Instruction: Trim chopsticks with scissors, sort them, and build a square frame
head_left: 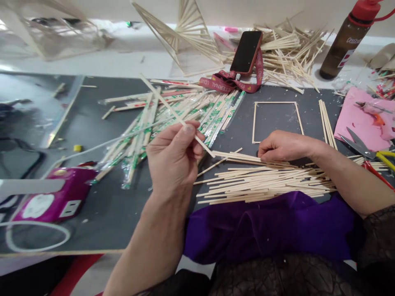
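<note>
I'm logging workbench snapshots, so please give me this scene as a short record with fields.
Left hand: left hand pinches one pale stick, held aslant
Right hand: right hand curled over loose sticks; grip unclear
Beyond right hand: flat rectangular stick frame
Wrapped goods: green-printed packets, beyond left hand
Back: phone, dark screen; red-capped bottle
Far right: pink sheet; yellow-handled tool
Nearest wearer: purple cloth

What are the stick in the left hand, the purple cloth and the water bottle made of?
The stick in the left hand looks like plain, unpainted wood or bamboo: pale and dull. The purple cloth seems soft fabric, since it folds. The water bottle is probably smooth plastic: its brown body looks see-through.
</note>
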A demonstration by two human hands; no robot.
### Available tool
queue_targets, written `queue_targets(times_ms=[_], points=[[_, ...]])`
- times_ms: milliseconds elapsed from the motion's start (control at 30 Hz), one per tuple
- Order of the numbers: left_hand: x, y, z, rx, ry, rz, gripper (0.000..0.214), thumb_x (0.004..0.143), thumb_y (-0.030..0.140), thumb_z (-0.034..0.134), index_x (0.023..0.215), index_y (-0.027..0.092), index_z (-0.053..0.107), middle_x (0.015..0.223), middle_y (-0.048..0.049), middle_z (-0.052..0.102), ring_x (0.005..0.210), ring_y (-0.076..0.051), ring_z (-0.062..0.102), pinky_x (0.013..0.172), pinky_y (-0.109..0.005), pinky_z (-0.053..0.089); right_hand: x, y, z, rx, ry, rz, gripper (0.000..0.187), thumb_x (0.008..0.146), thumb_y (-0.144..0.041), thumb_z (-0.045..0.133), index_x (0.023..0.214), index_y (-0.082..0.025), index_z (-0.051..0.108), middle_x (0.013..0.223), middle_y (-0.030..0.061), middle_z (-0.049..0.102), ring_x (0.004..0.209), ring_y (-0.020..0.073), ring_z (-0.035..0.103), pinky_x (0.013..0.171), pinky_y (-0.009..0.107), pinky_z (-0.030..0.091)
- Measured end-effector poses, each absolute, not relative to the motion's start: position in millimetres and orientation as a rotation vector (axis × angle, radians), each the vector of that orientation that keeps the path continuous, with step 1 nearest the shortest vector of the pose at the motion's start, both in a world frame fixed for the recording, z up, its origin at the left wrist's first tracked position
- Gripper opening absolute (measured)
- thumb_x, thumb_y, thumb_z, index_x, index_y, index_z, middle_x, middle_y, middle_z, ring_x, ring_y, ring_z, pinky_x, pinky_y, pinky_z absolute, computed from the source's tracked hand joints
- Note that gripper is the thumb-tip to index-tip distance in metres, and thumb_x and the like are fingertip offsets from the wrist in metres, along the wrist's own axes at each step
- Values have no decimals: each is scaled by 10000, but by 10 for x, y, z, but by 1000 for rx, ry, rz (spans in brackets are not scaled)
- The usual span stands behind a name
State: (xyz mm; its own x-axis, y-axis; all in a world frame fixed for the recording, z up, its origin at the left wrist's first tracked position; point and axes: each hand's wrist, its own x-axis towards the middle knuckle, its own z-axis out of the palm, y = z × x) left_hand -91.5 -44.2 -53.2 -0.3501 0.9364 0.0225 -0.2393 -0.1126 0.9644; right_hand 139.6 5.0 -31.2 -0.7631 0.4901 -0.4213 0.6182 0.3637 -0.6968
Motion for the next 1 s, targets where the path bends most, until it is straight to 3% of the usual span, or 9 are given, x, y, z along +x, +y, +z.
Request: queue_targets(times_ms=[300,433,600,867,1000], points=[[-913,-457,-596,895,1201,1582,198,637,379,855,709,223,756,531,44,604,372,-32,448,320,-157,313,1362,14,-345,998,2595,-1202,168,837,-181,495,770,-165,648,820,29,688,714,123,571,646,249,344],[-906,-475,-576,868,1222,1566,167,659,350,836,714,221,744,559,42,614,393,-34,441,336,-161,323,1334,-53,-329,1042,2621,-981,127,812,-270,576,830,-185,669,821,27,693,712,141,566,615,257,317],[-904,-490,-563,883,1236,1548,153,686,345,819,717,222,733,577,36,620,396,-39,431,335,-180,316,1313,-98,-306,986,2602,-711,147,775,-193,557,834,-192,692,841,38,701,693,149,540,574,269,264],[-916,-487,-582,875,1172,1578,200,658,369,865,727,215,758,559,38,628,393,-32,451,333,-159,330,1376,0,-287,1015,2597,-896,170,872,-169,501,839,-168,667,851,46,693,728,141,549,624,271,298],[-906,-485,-570,904,1162,1581,199,652,381,875,708,224,767,546,37,638,382,-31,451,326,-144,333,1418,46,-293,1076,2624,-1011,146,870,-173,495,771,-171,602,743,18,625,663,123,500,619,268,296]])
